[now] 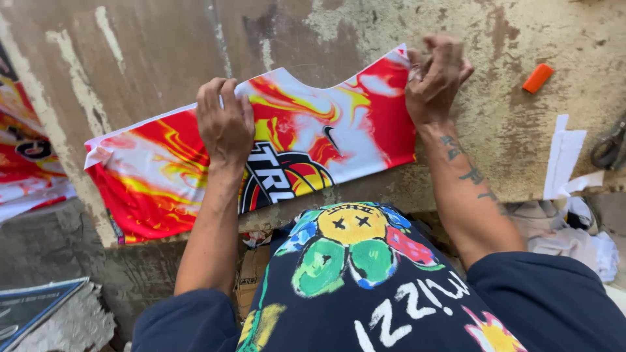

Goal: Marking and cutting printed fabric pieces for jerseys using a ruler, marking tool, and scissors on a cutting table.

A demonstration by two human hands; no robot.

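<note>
A printed fabric panel [306, 140], red, yellow and white with a swirl pattern and a dark round emblem, lies flat on a worn, stained table [156, 52], its lower part hanging over the front edge. My left hand [225, 120] presses on the panel's upper edge left of the curved neckline, fingers curled over it. My right hand [435, 78] pinches the panel's upper right corner, fingers bunched on the cloth.
An orange chalk-like block [538, 77] lies at the right. White paper strips [565, 160] and dark scissors [611, 148] sit at the right edge. More red printed fabric [26, 156] lies at the left. Cloth scraps [574, 234] pile below the table's right side.
</note>
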